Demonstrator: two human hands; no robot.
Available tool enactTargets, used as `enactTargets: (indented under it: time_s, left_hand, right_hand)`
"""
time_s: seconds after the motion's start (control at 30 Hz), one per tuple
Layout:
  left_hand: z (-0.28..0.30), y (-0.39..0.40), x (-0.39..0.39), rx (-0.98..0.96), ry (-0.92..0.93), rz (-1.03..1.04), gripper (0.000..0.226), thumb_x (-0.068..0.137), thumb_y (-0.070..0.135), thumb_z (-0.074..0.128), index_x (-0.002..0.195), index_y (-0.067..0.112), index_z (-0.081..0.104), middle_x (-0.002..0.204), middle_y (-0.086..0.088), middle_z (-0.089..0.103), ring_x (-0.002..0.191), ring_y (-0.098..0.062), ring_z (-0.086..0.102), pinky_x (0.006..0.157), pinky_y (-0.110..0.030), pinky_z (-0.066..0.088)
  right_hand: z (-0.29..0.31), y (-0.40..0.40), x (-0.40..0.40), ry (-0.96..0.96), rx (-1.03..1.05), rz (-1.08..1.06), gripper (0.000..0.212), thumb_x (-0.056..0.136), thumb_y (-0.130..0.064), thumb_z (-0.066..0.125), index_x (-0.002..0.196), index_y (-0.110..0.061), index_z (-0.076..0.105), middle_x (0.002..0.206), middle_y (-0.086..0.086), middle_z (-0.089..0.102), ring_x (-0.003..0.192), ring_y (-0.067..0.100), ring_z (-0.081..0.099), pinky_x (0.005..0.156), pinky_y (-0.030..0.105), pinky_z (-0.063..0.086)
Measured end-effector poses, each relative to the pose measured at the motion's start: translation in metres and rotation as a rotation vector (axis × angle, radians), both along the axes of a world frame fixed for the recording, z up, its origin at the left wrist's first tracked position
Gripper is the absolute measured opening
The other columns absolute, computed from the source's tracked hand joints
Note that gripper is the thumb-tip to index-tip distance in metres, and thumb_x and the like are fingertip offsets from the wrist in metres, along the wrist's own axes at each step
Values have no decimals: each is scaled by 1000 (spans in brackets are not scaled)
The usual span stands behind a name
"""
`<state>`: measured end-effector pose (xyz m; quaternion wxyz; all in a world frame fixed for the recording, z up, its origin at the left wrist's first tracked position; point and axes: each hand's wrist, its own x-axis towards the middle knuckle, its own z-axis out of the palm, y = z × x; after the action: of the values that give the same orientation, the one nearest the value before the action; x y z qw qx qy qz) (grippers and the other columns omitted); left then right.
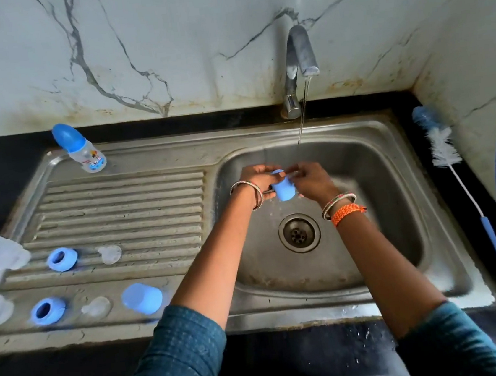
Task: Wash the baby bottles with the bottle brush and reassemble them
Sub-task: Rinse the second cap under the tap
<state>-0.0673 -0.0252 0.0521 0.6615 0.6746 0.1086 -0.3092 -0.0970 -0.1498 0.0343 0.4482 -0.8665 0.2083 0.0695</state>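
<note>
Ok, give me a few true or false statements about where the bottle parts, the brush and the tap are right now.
1. Both hands hold a blue cap over the sink basin. True.
2. The bottle brush lies in the basin. False: it lies on the counter to the right of the sink.
3. Water runs from the tap. True.
4. The assembled bottle lies on its side. False: it stands upright at the back of the drainboard.
</note>
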Motion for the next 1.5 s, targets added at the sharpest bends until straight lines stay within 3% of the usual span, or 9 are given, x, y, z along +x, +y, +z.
enactTargets:
  time_s: [0.13,0.3,0.47,0.73,1.1,1.23,1.3,1.4,1.5]
  left_hand:
    - [17,10,-2,13,-63,6,28,91,0,57,116,13,57,87,-9,62,74,-20,62,48,-24,52]
    - [40,59,2,5,-147,94,26,94,1,44,106,18,60,78,0,60,62,-9,57,58,-23,46]
    - [50,147,-7,46,-171,59,24,94,5,46,84,22,59,73,4,66,69,-12,57,57,-18,46]
    - [60,274,-18,130,-235,139,26,99,10,39,92,23,60,90,2,65,82,-13,62,73,-25,46]
    - [37,321,-36,134,-223,186,24,98,9,43,93,22,63,96,-1,68,84,-12,64,83,-29,49]
    - [38,309,-36,120,-222,217,25,97,6,43,90,22,62,90,2,67,80,-12,63,75,-26,49]
    - [40,297,-30,114,-247,254,24,95,6,46,88,22,63,84,4,69,76,-11,64,70,-25,49]
    - [50,274,-11,81,-339,332,24,93,5,48,87,23,63,69,12,71,71,-8,65,63,-23,50]
    - [58,222,10,40,-427,294,22,94,7,48,86,24,61,60,17,68,58,0,63,55,-16,47]
  right_hand:
    - [27,19,-17,-76,-219,271,40,81,-17,72,118,-6,61,110,12,65,100,28,61,83,33,48]
    - [34,59,-25,-557,-209,-104,34,81,-21,71,110,-7,61,101,11,66,88,24,61,78,32,48]
    - [-2,94,-36,63,-318,106,38,77,-29,71,103,-4,59,110,19,64,99,34,60,70,28,39]
    - [28,224,-24,-313,-81,476,43,74,-33,74,110,-17,58,103,5,68,94,27,64,83,41,51]
    - [-6,267,-32,-292,-254,636,43,80,-31,69,119,-20,54,108,2,67,99,30,60,83,37,45]
    - [-3,261,-24,-211,-302,700,72,80,-36,71,141,-23,36,130,4,57,117,28,54,98,39,39]
    - [5,249,-23,-231,-95,639,85,77,-34,77,146,-20,29,142,4,46,125,22,48,103,41,41]
    - [27,204,-17,-378,271,231,60,82,-13,73,134,-13,43,128,1,50,101,11,56,82,20,51]
    - [33,115,-5,-427,126,-103,24,86,-8,65,110,-12,63,103,6,66,81,10,61,74,27,53]
